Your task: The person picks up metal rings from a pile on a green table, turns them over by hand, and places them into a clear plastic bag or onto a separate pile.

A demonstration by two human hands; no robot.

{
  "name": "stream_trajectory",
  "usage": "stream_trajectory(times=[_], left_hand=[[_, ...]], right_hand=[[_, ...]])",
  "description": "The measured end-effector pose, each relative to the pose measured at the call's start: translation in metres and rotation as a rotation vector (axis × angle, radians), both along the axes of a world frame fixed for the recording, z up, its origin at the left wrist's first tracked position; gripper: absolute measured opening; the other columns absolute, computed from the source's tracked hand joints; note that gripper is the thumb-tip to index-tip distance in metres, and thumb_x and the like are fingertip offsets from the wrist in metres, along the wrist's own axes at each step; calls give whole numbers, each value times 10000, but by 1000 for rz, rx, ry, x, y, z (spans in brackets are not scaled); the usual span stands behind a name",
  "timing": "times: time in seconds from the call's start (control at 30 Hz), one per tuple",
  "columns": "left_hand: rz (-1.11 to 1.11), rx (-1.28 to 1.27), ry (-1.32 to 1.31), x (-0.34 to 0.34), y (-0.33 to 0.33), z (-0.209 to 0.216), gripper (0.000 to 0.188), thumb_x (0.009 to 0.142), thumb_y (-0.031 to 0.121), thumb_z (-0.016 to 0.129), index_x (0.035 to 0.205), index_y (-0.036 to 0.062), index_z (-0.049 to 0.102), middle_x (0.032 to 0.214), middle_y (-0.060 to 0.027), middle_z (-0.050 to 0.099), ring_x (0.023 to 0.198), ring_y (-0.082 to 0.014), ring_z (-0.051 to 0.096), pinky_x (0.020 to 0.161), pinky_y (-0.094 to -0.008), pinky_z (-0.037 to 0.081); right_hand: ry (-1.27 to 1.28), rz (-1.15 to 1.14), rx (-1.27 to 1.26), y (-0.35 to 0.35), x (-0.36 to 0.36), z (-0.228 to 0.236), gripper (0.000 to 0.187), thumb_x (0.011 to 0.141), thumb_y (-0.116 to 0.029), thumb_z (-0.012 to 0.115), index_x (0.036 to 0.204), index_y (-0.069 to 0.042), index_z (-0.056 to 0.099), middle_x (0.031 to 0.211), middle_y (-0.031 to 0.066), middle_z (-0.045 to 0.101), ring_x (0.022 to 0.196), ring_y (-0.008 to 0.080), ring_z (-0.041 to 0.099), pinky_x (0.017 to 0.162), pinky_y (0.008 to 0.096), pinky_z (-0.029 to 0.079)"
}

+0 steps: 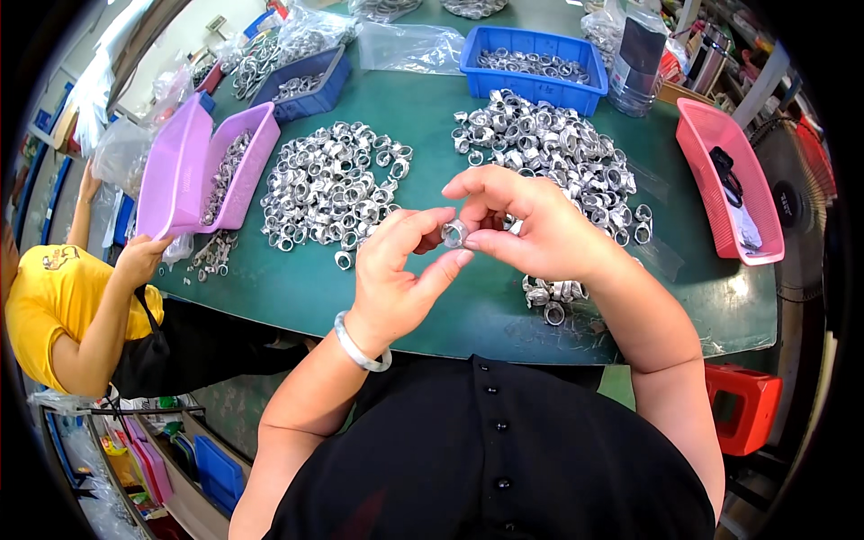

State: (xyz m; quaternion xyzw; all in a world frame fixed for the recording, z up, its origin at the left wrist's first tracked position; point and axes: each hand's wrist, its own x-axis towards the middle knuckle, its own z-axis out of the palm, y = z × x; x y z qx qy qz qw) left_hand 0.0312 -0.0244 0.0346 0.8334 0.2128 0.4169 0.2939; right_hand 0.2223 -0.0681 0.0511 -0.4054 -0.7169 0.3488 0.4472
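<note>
A small silver metal ring (454,235) is held up over the near part of the green table, pinched between both hands. My left hand (391,274) grips it from the left with thumb and forefinger. From the right, the fingertips of my right hand (540,225) close on the same ring. Beyond my left hand lies a loose heap of similar rings (324,184). A larger heap of rings (562,153) spreads out behind my right hand, which covers part of it. Under my right wrist sits a small cluster of rings (553,310).
At the back stand a blue bin (531,94) with rings and a darker blue bin (310,94). A large bottle (634,76) is beside the first. A pink basket (742,216) lies right. At left, a person in yellow (85,306) holds a purple basket (166,180).
</note>
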Motion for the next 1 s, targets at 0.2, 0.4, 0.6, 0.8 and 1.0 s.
stream_trajectory(times=[0.2,0.4,0.6,0.8,1.0], left_hand=[[-76,-185,-102,1,-3,-10,308,770,6,665,1059,-17,562,917,-87,613,802,-133,602,687,-237,488],[-217,-634,-267,-2,-3,-9,322,830,-43,572,1136,-13,475,1048,-95,598,945,-134,585,800,-246,476],[-243,-556,-285,-2,-2,-9,335,825,-63,570,1145,-17,480,1051,-81,584,973,-132,573,840,-256,470],[-272,-460,-287,-2,1,-14,343,810,-76,582,1137,-17,498,1051,-87,574,967,-146,577,862,-282,471],[-201,-343,-312,2,1,-19,301,771,-90,611,1055,-12,552,1003,-96,594,887,-149,588,791,-269,477]], right_hand=[[-60,3,287,3,1,-3,434,697,69,638,1103,-35,528,767,50,576,705,152,573,605,264,459],[-124,-130,337,1,2,9,347,686,22,648,1014,-43,557,796,73,554,684,218,567,598,310,473],[-148,-105,265,0,4,7,245,717,-1,648,948,-26,570,817,91,569,708,228,589,596,319,481],[-211,-105,284,0,5,8,148,743,-26,635,880,-19,580,803,97,578,713,252,597,590,326,482],[-201,-107,352,2,3,5,131,715,12,643,828,-17,585,768,80,579,692,239,582,575,316,464]])
